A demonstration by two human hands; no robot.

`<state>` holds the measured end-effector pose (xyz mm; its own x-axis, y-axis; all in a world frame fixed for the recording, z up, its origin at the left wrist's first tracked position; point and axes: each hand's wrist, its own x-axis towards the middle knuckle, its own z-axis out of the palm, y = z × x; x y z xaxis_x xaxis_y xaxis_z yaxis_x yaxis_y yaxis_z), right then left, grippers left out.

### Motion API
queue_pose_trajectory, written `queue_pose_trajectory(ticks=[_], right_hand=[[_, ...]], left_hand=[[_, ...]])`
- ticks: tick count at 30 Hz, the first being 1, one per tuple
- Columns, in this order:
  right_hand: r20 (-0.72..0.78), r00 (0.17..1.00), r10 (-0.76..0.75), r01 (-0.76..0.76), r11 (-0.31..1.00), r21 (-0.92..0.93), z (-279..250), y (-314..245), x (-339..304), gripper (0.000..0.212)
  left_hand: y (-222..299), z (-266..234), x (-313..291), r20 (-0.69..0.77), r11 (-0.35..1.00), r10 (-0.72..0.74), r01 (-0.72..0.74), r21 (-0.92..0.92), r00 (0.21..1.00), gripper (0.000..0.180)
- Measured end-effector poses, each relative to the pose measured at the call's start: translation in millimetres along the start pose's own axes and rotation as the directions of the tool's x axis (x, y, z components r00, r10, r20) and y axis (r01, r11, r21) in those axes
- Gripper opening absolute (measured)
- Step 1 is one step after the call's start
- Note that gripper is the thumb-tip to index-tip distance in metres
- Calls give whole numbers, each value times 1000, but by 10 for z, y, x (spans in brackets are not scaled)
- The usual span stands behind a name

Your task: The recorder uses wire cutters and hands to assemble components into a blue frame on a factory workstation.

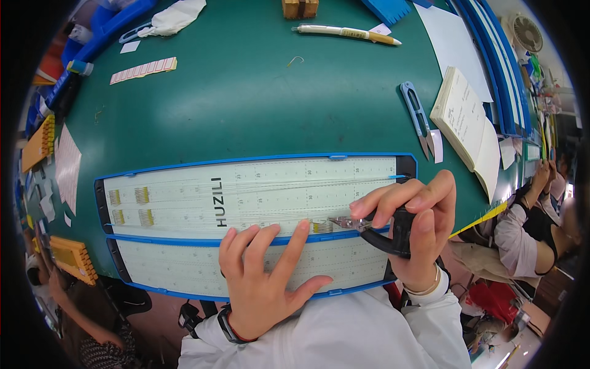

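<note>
Left hand (261, 280) is laid flat, fingers spread, on the lower of two white ruled boards (246, 197) framed in blue; fingertips reach the blue rail between the boards, nothing is gripped. Right hand (415, 224) is closed around black-handled pliers (369, 226), whose metal tips point left and meet a small cluster of gold wire parts (321, 226) at the lower edge of the upper board, just beside the left index fingertip. Four more gold clusters (130, 206) are seen near the boards' left end, well apart from the hands. The boards lie on a green table (246, 98). On the table beyond: blue snips (416, 117) beside an open notebook (467, 123), a white pen (347, 33) near the far edge, a strip of pale labels (144, 69), a small wire hook (295, 60), a white cloth (175, 15). Orange combs (72, 258) lie at the left. Another person (534, 215) is seated at the right edge, hands apart from the wearer's. White sleeves cover both forearms; a dark band is worn on the left wrist, a thin bracelet on the right.
</note>
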<state>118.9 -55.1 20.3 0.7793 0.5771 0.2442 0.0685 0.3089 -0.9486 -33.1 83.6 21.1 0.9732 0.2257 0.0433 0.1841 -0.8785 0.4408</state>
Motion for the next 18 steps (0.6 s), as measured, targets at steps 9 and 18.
queue_pose_trajectory(ticks=[9,18], right_hand=[[-26,999,27,-29,998,-49,10,-16,5,17],[-94,995,15,-22,997,-72,-25,-17,1,14]], left_hand=[[1,10,-8,10,1000,17,-17,16,1000,61],[3,13,-5,12,1000,8,-8,-6,1000,56]])
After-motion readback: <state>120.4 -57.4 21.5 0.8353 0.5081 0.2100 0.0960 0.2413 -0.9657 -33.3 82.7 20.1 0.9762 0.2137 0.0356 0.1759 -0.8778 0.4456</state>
